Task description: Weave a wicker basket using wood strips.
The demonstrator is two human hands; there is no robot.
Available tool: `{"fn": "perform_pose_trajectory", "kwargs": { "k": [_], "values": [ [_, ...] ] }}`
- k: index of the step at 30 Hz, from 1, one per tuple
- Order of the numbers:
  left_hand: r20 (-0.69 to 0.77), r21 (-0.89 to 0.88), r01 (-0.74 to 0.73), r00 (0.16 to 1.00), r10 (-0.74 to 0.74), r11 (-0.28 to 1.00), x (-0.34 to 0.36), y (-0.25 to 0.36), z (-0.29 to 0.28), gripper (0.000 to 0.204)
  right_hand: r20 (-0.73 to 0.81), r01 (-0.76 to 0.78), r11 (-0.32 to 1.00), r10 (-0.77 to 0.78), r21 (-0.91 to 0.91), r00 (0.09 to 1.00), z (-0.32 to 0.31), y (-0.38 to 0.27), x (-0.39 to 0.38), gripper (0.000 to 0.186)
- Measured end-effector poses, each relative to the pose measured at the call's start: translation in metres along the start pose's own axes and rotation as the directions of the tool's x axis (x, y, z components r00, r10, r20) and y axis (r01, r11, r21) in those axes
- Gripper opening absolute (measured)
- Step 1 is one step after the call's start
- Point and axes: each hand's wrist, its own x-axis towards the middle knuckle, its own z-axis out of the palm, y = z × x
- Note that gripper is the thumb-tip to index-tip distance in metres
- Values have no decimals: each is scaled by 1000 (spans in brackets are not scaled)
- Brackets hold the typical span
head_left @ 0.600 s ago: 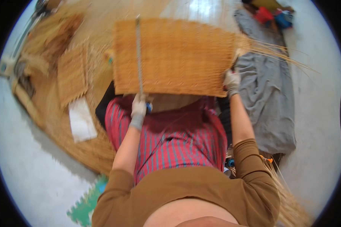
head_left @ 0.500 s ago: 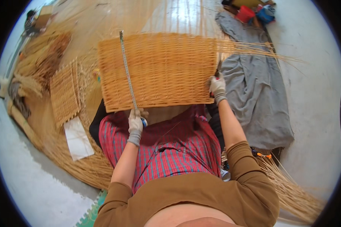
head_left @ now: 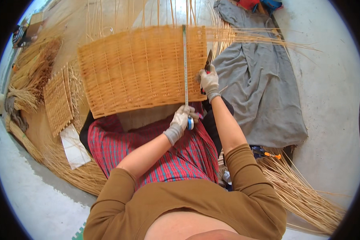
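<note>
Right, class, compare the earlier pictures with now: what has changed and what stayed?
The left hand has carried the tape measure rightward across the woven panel, from near its left edge to near its right. Nothing was visibly let go or newly taken. The right hand still holds the shears beside the panel's right edge.

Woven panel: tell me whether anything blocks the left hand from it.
Nothing visible blocks the left hand; it is at the near edge of the woven panel, holding a tape measure whose strip runs across it.
</note>
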Motion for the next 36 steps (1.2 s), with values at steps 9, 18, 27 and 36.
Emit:
{"fn": "perform_pose_trajectory", "kwargs": {
  "k": [9, 18, 27, 36],
  "values": [
    [-105, -84, 53, 992, -62, 995, 37, -14, 20, 29, 52, -33, 997, 29, 76, 998, 8, 3, 10, 41],
    [-89, -27, 33, 995, -35, 999, 35, -15, 22, 27, 6, 123, 985, -125, 119, 992, 7, 15, 6, 24],
    [-269, 150, -371, 877, 399, 916, -31, 12, -63, 23, 138, -196, 812, 142, 550, 980, -33, -8, -57, 39],
    [-517, 193, -430, 719, 464, 882, -65, 27, -188, 23, -194, -479, 810, 558, 339, 807, -148, 65, -45, 48]
  ]
}}
